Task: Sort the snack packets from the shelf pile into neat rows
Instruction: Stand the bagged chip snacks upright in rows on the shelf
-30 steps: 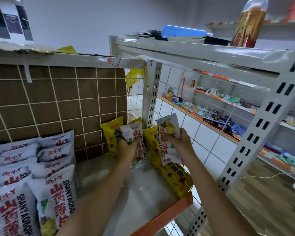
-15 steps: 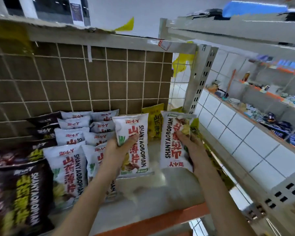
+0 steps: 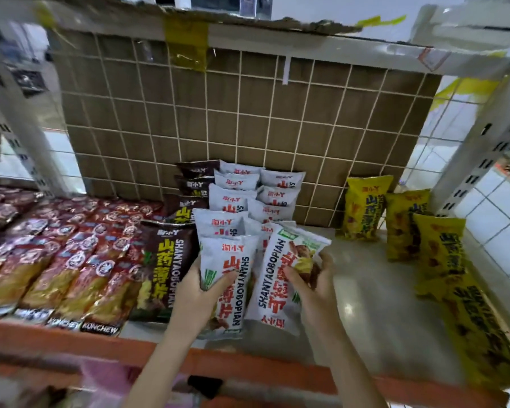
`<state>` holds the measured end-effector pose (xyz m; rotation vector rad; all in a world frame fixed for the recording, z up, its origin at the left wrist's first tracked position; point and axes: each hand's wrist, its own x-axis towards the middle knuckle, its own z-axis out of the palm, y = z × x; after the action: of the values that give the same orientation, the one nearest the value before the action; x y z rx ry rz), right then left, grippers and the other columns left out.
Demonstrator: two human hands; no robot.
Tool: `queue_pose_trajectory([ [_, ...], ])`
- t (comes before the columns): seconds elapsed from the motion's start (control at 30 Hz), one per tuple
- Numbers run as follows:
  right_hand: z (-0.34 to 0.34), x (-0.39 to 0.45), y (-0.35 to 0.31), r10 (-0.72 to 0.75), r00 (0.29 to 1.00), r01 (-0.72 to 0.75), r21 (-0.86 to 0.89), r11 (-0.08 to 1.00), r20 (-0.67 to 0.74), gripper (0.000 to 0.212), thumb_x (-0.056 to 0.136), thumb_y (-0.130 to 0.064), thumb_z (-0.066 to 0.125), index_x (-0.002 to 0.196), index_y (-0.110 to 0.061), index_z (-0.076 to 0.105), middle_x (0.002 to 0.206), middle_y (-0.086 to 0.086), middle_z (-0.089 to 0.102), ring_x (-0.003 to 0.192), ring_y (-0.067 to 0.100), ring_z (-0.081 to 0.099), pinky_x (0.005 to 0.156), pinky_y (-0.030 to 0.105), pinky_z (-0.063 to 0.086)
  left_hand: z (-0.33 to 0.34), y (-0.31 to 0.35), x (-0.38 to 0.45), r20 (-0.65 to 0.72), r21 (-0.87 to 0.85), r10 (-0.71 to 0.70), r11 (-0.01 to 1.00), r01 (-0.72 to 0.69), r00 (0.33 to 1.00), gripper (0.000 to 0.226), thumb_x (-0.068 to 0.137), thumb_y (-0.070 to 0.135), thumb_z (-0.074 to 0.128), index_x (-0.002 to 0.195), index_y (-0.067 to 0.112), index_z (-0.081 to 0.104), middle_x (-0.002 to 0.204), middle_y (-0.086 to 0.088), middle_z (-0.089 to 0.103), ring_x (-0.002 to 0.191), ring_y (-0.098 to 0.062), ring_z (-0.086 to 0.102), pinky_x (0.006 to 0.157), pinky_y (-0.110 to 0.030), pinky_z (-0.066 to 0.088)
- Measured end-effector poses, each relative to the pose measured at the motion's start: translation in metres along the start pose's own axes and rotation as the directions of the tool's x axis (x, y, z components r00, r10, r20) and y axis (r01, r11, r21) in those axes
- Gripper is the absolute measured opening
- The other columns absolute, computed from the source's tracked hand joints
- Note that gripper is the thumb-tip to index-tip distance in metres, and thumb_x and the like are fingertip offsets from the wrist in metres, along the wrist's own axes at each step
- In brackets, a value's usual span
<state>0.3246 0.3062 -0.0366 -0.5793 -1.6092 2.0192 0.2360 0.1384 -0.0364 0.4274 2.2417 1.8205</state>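
Left hand (image 3: 199, 293) is gripping an upright white packet (image 3: 227, 287), right hand (image 3: 315, 285) an inverted white packet (image 3: 280, 281), both at the white rows (image 3: 242, 198); advisably inverted packet needs turning before placement.

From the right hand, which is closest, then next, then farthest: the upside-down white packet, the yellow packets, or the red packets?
1. Upside-down white packet: gripped in the right hand.
2. Yellow packets: to its right, by the shelf post.
3. Red packets: far left, past the left hand and the dark packets.
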Motion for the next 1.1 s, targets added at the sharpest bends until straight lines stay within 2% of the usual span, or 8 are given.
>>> queue_pose_trajectory([
  [0.17,-0.013,0.0,0.008,-0.316,0.948,0.271,-0.437,0.857,-0.03,0.082,0.078,-0.041,0.072,0.138,-0.035,0.017,0.138,0.0,0.033,0.128,0.017,0.042,0.102,0.033,0.044,0.002,-0.004,-0.006,-0.05,0.001,0.017,1.0,-0.017,0.999,0.031,0.076,0.032,0.07,0.102,0.037,0.053,0.079,0.028,0.067,0.079,0.013,0.062,0.062,-0.006,0.047],
  [0.27,-0.025,0.015,-0.007,-0.505,0.794,0.53,-0.794,0.299,0.339,0.067,0.083,-0.055,0.053,0.14,-0.041,0.02,0.147,0.002,0.018,0.139,0.031,0.015,0.109,0.051,0.021,0.0,-0.006,-0.005,-0.038,0.013,0.03,0.999,-0.029,0.999,0.027,0.078,0.029,0.07,0.098,0.037,0.054,0.077,0.027,0.068,0.077,0.013,0.062,0.06,-0.005,0.046],
  [0.37,-0.024,0.029,-0.042,-0.315,0.563,0.685,-0.645,-0.338,0.764,0.062,0.075,-0.037,0.064,0.134,-0.038,0.044,0.151,0.003,0.025,0.141,0.034,0.016,0.108,0.06,0.016,-0.001,-0.008,-0.003,-0.023,0.011,0.036,0.999,-0.036,0.999,0.029,0.078,0.03,0.07,0.104,0.032,0.056,0.085,0.018,0.068,0.079,0.011,0.062,0.062,-0.005,0.046],
  [0.53,-0.006,0.043,-0.07,0.171,0.467,0.783,-0.316,-0.535,0.867,0.063,0.054,-0.02,0.083,0.113,-0.029,0.064,0.134,0.005,0.054,0.131,0.031,0.043,0.108,0.062,0.018,-0.003,-0.011,0.0,0.012,-0.009,0.014,1.0,-0.014,1.0,0.038,0.072,0.04,0.068,0.108,0.03,0.059,0.088,0.019,0.07,0.083,0.004,0.065,0.065,-0.014,0.052],
  [0.7,-0.016,0.047,-0.063,0.154,0.436,0.811,-0.313,-0.495,0.887,0.055,0.056,-0.019,0.083,0.107,-0.032,0.065,0.095,-0.003,0.063,0.091,0.02,0.059,0.087,0.04,0.042,-0.004,-0.012,0.0,0.03,-0.016,0.008,1.0,-0.008,1.0,0.042,0.069,0.044,0.068,0.108,0.028,0.059,0.092,0.013,0.071,0.084,0.001,0.066,0.068,-0.018,0.053],
  [0.83,-0.03,0.048,-0.062,0.179,0.524,0.832,-0.454,-0.319,0.833,0.049,0.063,-0.023,0.083,0.107,-0.029,0.064,0.108,-0.007,0.064,0.104,0.016,0.058,0.091,0.035,0.046,-0.005,-0.012,0.0,0.039,-0.039,0.013,0.999,-0.011,0.999,0.043,0.069,0.043,0.068,0.108,0.027,0.06,0.094,0.011,0.071,0.086,-0.003,0.068,0.072,-0.023,0.055],
  [0.97,-0.046,0.04,-0.079,0.214,0.759,0.578,-0.787,0.216,0.615,0.03,0.082,-0.024,0.07,0.108,-0.032,0.058,0.098,-0.022,0.062,0.086,-0.004,0.059,0.078,0.024,0.052,-0.008,-0.006,-0.002,0.034,-0.075,0.006,0.997,-0.003,0.999,0.037,0.068,0.043,0.067,0.103,0.033,0.059,0.096,0.012,0.07,0.086,0.003,0.065,0.074,-0.021,0.051],
  [1.1,-0.037,0.015,-0.08,0.102,0.895,0.198,-0.593,0.781,0.434,0.026,0.08,-0.017,0.071,0.102,-0.026,0.06,0.099,-0.01,0.072,0.085,-0.001,0.068,0.071,0.015,0.053,-0.008,0.007,-0.004,0.016,-0.072,0.048,0.996,-0.046,0.999,0.027,0.079,0.036,0.062,0.099,0.046,0.046,0.096,0.025,0.059,0.081,0.024,0.054,0.069,0.001,0.04],
])
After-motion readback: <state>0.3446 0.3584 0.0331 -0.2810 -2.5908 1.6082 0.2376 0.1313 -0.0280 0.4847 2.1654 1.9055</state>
